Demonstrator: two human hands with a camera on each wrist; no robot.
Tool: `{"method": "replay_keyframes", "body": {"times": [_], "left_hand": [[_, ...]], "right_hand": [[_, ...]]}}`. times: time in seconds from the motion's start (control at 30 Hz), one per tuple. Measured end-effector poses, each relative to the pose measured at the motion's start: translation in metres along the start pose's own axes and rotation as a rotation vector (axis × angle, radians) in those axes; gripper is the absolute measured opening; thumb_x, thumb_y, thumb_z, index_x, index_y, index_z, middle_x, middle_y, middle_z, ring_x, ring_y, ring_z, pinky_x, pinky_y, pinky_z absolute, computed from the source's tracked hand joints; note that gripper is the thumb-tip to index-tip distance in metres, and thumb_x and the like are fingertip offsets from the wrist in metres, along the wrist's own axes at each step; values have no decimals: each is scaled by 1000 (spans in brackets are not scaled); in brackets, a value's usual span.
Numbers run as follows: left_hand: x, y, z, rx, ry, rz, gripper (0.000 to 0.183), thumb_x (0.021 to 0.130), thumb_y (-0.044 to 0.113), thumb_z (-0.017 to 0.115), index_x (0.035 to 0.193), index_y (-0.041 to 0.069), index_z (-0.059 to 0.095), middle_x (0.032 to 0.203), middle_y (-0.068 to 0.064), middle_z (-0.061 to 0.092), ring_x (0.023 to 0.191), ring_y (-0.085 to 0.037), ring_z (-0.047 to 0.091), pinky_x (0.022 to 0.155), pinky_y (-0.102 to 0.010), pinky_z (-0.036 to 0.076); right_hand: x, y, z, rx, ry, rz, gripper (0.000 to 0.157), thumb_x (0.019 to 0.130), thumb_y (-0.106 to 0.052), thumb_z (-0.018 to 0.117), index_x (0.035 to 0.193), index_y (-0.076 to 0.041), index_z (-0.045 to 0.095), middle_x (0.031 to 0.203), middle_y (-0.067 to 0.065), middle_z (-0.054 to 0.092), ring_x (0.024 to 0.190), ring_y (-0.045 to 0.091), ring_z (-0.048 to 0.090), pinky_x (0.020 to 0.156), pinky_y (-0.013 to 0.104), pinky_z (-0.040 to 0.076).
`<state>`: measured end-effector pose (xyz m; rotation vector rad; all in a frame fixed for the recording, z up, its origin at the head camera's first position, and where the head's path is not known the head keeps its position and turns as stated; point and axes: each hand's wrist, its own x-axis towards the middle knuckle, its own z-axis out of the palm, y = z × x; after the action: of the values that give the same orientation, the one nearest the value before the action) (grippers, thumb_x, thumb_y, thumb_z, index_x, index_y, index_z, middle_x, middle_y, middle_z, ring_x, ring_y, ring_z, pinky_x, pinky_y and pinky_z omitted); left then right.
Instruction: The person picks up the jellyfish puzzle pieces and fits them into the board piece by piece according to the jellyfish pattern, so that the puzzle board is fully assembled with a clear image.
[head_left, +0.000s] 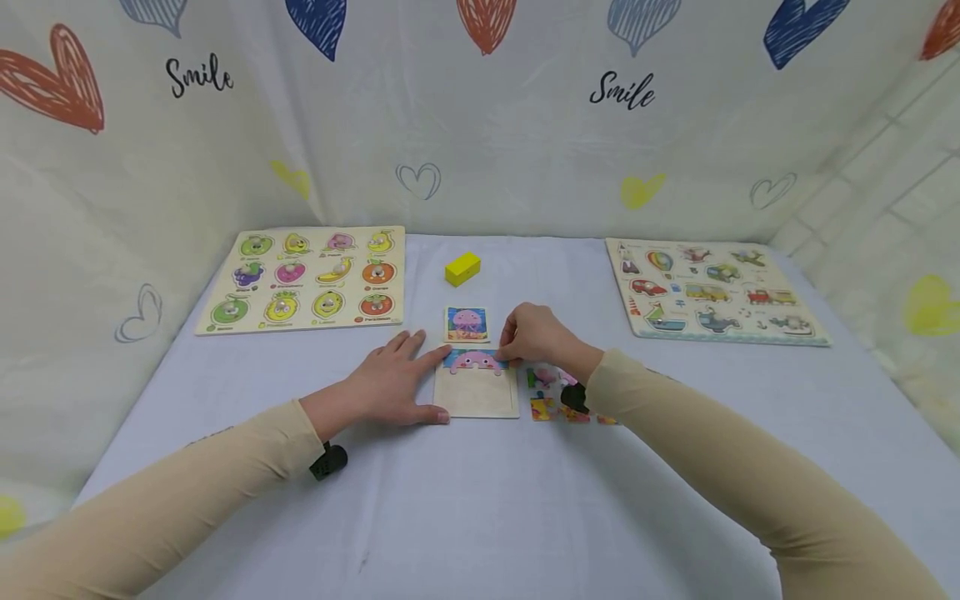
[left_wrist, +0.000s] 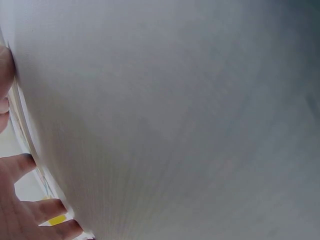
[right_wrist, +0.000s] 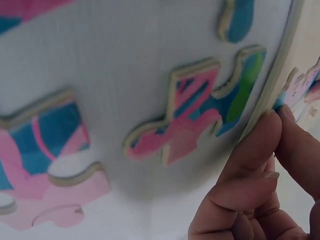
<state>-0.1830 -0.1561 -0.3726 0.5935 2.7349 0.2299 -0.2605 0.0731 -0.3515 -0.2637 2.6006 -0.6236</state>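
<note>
A wooden puzzle tray [head_left: 477, 398] lies flat on the table, its top row filled with pieces showing a pink cartoon face [head_left: 474, 361]. My left hand [head_left: 393, 379] rests at the tray's left side with fingers spread, forefinger and thumb touching its edge. At the top right corner of the tray, my right hand [head_left: 542, 335] pinches a puzzle piece [right_wrist: 280, 101] between thumb and forefinger; the fingers hide most of it. Loose pink, blue and green pieces [right_wrist: 195, 107] lie right of the tray, partly under the right wrist. Above the tray is a small picture card [head_left: 467, 323] of a pink octopus.
A yellow block [head_left: 462, 268] stands behind the card. A fruit puzzle board [head_left: 311, 279] lies at the back left, a vehicle puzzle board [head_left: 708, 292] at the back right. A printed cloth [head_left: 517, 125] hangs behind the white table [head_left: 450, 517].
</note>
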Motion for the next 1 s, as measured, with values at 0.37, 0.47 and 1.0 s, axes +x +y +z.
{"method": "replay_keyframes", "body": {"times": [0.37, 0.47, 1.0], "left_hand": [[0, -1, 0, 1, 6, -1, 97, 87, 66, 69, 163, 22, 28, 168, -24, 19, 154, -49, 20, 119, -65, 32], [-1, 0, 0, -2, 2, -1, 97, 86, 65, 69, 163, 21, 28, 168, -24, 20, 154, -49, 21, 119, -65, 32], [0, -2, 2, 8, 4, -3, 98, 86, 66, 69, 163, 21, 28, 168, -24, 20, 154, -49, 20, 119, -65, 31]], "right_hand": [[1, 3, 2, -23, -9, -77, 15, 92, -19, 78, 93, -7, 69, 86, 7, 66, 73, 16, 60, 65, 20, 50], [-2, 11, -1, -18, -8, -121, 14, 94, -19, 76, 98, -7, 71, 90, 7, 69, 78, 17, 61, 71, 23, 52], [-29, 64, -12, -162, -25, -205, 15, 89, -24, 81, 99, -14, 76, 95, 1, 69, 90, 19, 57, 83, 34, 50]]}}
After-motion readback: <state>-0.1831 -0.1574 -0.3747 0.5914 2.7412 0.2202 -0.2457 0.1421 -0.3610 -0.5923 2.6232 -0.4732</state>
